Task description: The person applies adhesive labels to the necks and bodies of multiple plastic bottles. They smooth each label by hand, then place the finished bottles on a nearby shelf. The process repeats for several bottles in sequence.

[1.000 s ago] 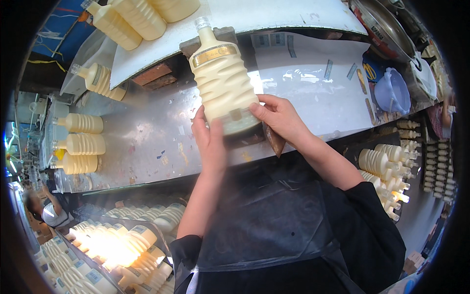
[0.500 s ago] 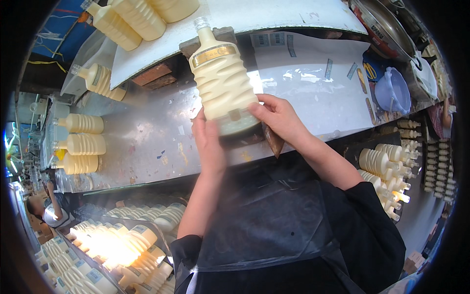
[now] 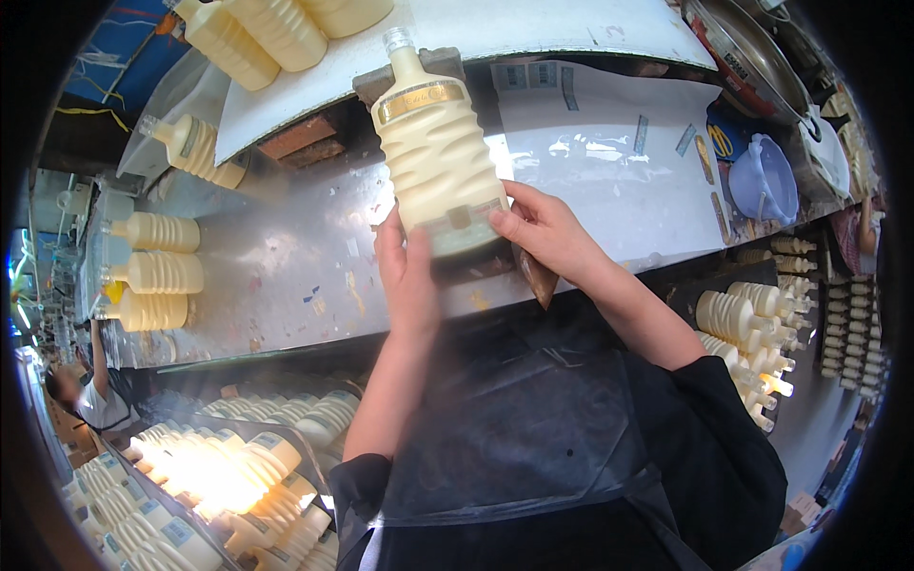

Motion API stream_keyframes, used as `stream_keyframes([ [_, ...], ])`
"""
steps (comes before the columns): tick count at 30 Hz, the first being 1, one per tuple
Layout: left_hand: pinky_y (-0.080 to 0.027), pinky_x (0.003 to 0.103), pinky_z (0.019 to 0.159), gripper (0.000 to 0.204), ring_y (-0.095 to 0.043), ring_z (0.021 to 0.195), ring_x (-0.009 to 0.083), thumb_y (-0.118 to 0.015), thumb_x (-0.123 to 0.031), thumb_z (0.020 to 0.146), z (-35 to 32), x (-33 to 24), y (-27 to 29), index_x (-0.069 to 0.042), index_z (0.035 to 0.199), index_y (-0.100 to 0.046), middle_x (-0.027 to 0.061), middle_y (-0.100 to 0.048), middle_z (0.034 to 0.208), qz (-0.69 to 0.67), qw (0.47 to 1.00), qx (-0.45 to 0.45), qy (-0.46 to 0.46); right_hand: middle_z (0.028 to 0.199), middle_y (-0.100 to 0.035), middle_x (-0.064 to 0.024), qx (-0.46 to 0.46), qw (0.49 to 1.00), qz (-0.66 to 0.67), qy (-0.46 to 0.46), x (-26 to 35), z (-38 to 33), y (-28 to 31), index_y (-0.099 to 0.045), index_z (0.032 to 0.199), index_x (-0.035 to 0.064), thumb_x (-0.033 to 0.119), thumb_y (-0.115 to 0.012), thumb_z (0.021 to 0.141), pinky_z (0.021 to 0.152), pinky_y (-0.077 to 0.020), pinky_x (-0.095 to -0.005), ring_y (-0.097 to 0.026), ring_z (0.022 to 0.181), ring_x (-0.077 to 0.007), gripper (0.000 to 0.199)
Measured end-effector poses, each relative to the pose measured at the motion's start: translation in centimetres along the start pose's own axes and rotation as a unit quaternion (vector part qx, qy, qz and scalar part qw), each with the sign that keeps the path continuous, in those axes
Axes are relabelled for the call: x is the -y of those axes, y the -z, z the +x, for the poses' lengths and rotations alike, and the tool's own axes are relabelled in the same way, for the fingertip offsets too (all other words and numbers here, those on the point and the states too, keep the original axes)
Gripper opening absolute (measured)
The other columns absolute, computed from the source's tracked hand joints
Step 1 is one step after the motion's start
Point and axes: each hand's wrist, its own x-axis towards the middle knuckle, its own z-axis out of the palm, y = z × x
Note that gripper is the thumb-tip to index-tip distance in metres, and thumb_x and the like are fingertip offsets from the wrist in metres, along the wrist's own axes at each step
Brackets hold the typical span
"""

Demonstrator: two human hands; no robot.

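Observation:
A ribbed cream-coloured bottle (image 3: 433,147) with a gold neck band and a clear cap lies lengthwise on the steel table, its neck resting on a grey block (image 3: 367,88). My left hand (image 3: 407,266) presses against the bottle's lower left side near the base. My right hand (image 3: 545,230) holds the lower right side, fingers over a pale label at the base. Both hands grip the bottle.
Three similar bottles (image 3: 157,271) lie at the left of the steel table (image 3: 286,276). More bottles sit on a white board (image 3: 476,29) above, in a crate (image 3: 219,476) lower left, and on a rack (image 3: 752,333) at right. A blue cup (image 3: 762,181) stands at the right.
My left hand has slid a little lower along the bottle's base. The bottle and my right hand stay almost where they were.

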Motion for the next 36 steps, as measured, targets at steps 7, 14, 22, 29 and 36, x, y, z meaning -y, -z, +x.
stream_keyframes([
  [7, -0.035, 0.037, 0.116, 0.047, -0.049, 0.134, 0.0206, -0.049, -0.02, 0.108, -0.2, 0.6, 0.3, 0.001, 0.149, -0.043, 0.0125, -0.052, 0.144, -0.071, 0.997, 0.007, 0.018, 0.089, -0.069, -0.006, -0.004, 1.0, 0.016, 0.016, -0.7, 0.2, 0.0, -0.061, 0.137, 0.0008, 0.03, -0.07, 0.096, 0.076, -0.0523, -0.0288, -0.062, 0.082, -0.0111, 0.051],
  [14, -0.035, 0.037, 0.115, 0.049, -0.048, 0.133, 0.0226, -0.05, -0.025, 0.106, -0.1, -0.3, 0.1, 0.001, 0.147, -0.048, 0.0144, -0.052, 0.144, -0.081, 0.996, 0.014, 0.033, 0.102, -0.069, -0.0039, 0.022, 1.0, -0.001, -0.013, -0.3, 0.2, 0.4, -0.054, 0.144, -0.001, 0.028, -0.063, 0.103, 0.081, -0.0517, -0.0253, -0.062, 0.089, -0.008, 0.051],
  [22, -0.036, 0.037, 0.117, 0.049, -0.047, 0.138, 0.0222, -0.048, -0.016, 0.106, -0.8, -0.7, 1.6, 0.001, 0.151, -0.044, 0.0125, -0.049, 0.152, -0.125, 0.99, 0.023, 0.057, 0.085, -0.055, 0.0037, 0.017, 0.997, 0.062, -0.048, 1.6, -0.8, 1.3, -0.055, 0.146, 0.0016, 0.027, -0.05, 0.108, 0.062, -0.0408, -0.0171, -0.047, 0.069, -0.0025, 0.046],
  [29, -0.036, 0.037, 0.117, 0.055, -0.048, 0.137, 0.0215, -0.059, -0.009, 0.099, -1.2, -1.0, 1.4, 0.0, 0.151, -0.044, 0.0122, -0.053, 0.147, -0.139, 0.988, 0.033, 0.065, 0.088, -0.057, 0.0027, 0.011, 0.995, 0.073, -0.064, 1.9, -1.1, 0.8, -0.053, 0.148, 0.0007, 0.019, -0.05, 0.106, 0.059, -0.0398, -0.0162, -0.048, 0.067, -0.0012, 0.045],
  [36, -0.039, 0.043, 0.112, 0.075, -0.051, 0.13, 0.0295, -0.075, -0.02, 0.085, -1.3, -0.3, 1.7, -0.002, 0.15, -0.045, 0.0148, -0.057, 0.137, 0.183, 0.979, 0.025, -0.083, 0.09, -0.059, 0.0025, 0.015, 0.986, 0.098, -0.135, 1.0, -1.2, 1.8, -0.057, 0.145, 0.0007, 0.012, -0.051, 0.102, 0.058, -0.0405, -0.0172, -0.049, 0.068, -0.0015, 0.045],
])
